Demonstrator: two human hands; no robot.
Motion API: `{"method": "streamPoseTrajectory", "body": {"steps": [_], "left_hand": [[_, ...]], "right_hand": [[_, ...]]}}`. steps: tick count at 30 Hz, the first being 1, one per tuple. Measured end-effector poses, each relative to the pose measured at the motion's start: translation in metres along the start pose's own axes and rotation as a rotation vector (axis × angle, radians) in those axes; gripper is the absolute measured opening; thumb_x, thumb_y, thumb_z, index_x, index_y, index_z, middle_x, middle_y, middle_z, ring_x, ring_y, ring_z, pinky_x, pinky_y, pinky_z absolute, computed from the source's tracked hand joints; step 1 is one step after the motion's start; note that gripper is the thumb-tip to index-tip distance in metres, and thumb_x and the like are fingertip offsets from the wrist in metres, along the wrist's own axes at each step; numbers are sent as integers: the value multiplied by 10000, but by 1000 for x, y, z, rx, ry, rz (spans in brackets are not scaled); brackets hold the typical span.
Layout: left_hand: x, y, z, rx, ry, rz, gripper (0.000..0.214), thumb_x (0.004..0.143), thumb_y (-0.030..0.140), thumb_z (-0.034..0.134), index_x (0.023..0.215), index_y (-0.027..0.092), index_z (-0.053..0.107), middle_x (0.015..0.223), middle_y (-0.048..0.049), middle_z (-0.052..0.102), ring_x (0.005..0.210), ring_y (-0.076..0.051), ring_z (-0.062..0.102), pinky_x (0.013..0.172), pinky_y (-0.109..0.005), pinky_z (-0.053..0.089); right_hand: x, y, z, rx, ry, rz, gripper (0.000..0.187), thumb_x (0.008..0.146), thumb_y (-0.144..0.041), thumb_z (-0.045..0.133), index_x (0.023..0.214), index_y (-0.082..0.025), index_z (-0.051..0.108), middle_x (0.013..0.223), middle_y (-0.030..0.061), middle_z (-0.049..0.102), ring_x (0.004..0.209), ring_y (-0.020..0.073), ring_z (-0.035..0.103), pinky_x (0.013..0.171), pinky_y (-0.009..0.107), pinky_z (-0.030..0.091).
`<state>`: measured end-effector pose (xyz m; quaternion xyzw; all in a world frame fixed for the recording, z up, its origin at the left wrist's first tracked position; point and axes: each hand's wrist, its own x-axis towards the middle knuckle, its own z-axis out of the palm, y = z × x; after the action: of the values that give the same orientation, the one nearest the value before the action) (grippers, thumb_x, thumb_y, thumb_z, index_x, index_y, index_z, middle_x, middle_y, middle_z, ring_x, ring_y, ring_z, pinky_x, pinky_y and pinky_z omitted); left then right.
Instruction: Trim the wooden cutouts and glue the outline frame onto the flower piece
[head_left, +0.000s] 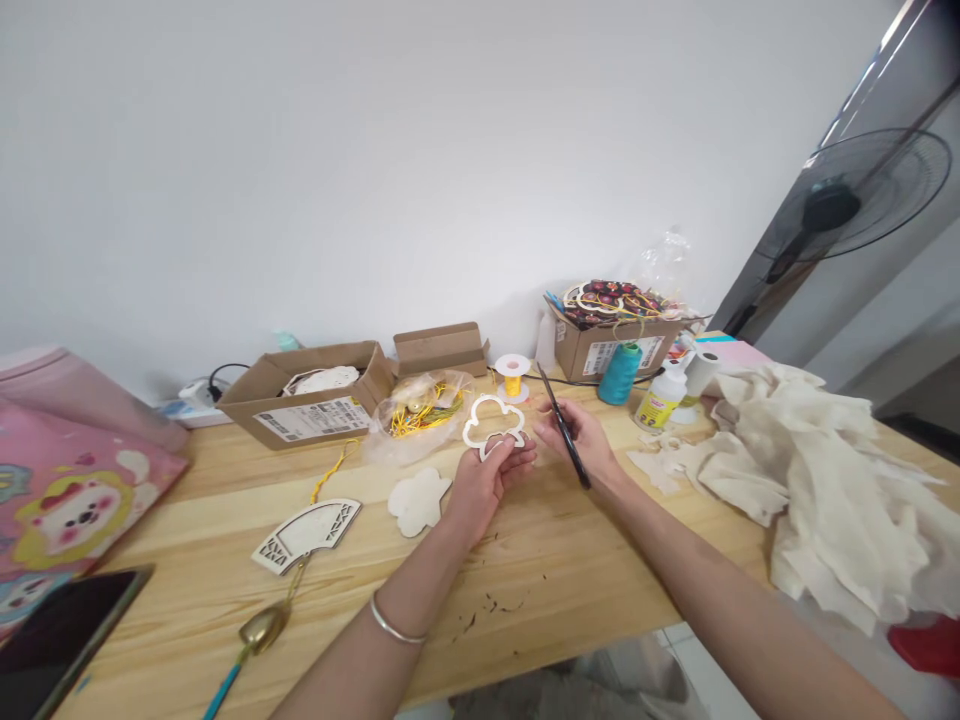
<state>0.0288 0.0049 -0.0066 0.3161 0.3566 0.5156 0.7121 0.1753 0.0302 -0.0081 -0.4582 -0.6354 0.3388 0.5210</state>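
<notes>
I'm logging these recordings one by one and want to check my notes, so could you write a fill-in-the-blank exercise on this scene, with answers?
1. The person's left hand holds a pale cut-out frame, and the slim dark tool is in the ____.
2. The bracelet is on the person's ____ arm.
3. The thread on the white spool is ____.

Missing words: right hand; left; yellow.

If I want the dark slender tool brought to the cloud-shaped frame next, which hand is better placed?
Probably the right: the right hand holds the dark slender tool near the cloud-shaped frame, while the left hand grips that frame.
</notes>
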Motion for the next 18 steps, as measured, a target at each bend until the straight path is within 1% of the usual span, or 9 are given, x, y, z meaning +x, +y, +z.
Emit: {"method": "streamPoseTrajectory", "body": {"steps": [4, 6, 7, 9, 12, 18], "left_hand": [[1, 1, -2, -105, 2, 12, 131, 719, 212, 602, 776, 101, 640, 800, -85, 682, 735, -142, 631, 694, -253, 510], [1, 1, -3, -142, -4, 27, 126, 719, 215, 598, 770, 105, 631, 795, -79, 675, 749, -150, 625, 719, -285, 505], [1, 0, -3, -151, -3, 42, 121, 715, 214, 600, 768, 109, 627, 791, -72, 670, 749, -151, 622, 733, -298, 501], [1, -1, -4, -151, -1, 71, 118, 708, 212, 601, 769, 113, 622, 786, -60, 659, 746, -147, 615, 759, -310, 487], [1, -1, -5, -157, -4, 76, 111, 711, 186, 575, 782, 114, 622, 798, -54, 649, 763, -139, 606, 784, -301, 470], [4, 2, -4, -256, 5, -65, 183, 700, 107, 470, 822, 123, 605, 757, -55, 645, 774, -153, 603, 768, -315, 468]], "right_hand": [[-4, -1, -12, -587, -18, -185, 357, 635, -312, 606, 961, -180, 546, 826, 54, 511, 779, 196, 494, 704, 327, 418], [-8, -1, -13, -780, -46, -213, 360, 614, -302, 603, 944, -162, 562, 841, 74, 504, 812, 218, 484, 744, 351, 404], [-9, 0, -13, -838, -63, -220, 349, 605, -303, 601, 920, -157, 571, 825, 74, 500, 802, 220, 481, 743, 353, 400], [-12, 2, -11, -887, -89, -230, 329, 596, -309, 598, 888, -158, 583, 804, 68, 496, 784, 214, 479, 735, 344, 398], [-15, 7, -9, -847, -102, -184, 327, 614, -288, 573, 915, -161, 579, 790, 53, 501, 764, 194, 489, 709, 313, 406], [-15, 11, -8, -734, -125, -64, 343, 631, -242, 556, 966, -167, 568, 798, 41, 522, 769, 175, 507, 697, 281, 421]]}}
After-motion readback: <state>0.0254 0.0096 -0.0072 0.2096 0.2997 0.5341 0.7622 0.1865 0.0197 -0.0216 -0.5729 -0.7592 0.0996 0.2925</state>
